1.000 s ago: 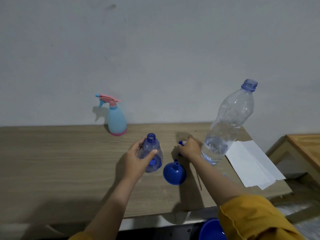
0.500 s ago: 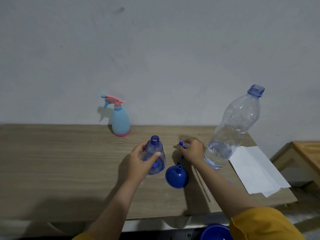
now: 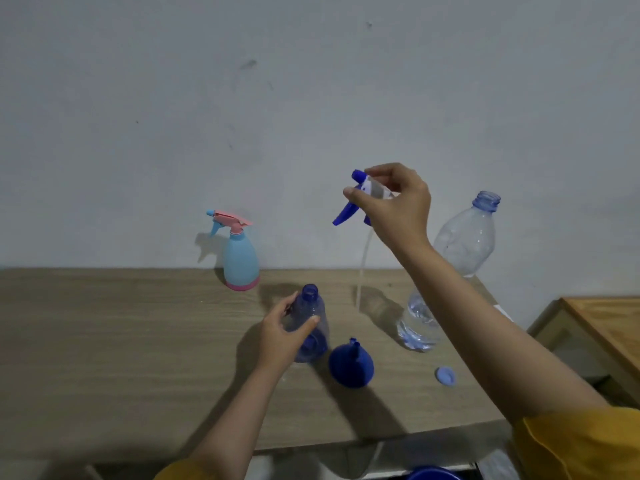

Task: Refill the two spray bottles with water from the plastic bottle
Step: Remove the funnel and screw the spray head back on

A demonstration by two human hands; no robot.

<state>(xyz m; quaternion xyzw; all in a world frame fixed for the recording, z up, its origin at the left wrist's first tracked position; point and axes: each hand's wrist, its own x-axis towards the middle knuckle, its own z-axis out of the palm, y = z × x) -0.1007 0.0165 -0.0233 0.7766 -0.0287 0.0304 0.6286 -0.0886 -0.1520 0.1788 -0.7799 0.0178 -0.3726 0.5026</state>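
Note:
My left hand [image 3: 282,336] grips a small clear-blue spray bottle [image 3: 311,322] that stands open-necked on the wooden table [image 3: 121,341]. My right hand [image 3: 398,206] holds its blue and white trigger head [image 3: 358,197] high in the air, and the thin dip tube [image 3: 362,271] hangs down from it. A light-blue spray bottle with a pink trigger [image 3: 239,252] stands capped at the back by the wall. The large clear plastic bottle [image 3: 453,268] stands uncapped at the right, with a little water at its bottom. A blue funnel [image 3: 350,365] lies mouth-down beside the small bottle.
A pale blue bottle cap [image 3: 446,375] lies near the table's right front. A second wooden table [image 3: 609,327] stands lower at the far right. A blue round object [image 3: 433,474] peeks out below the table edge. The wall runs right behind the table.
My right hand has lifted the trigger head off the table and raised it high, pulling its tube clear. The left hand stays on the small blue bottle.

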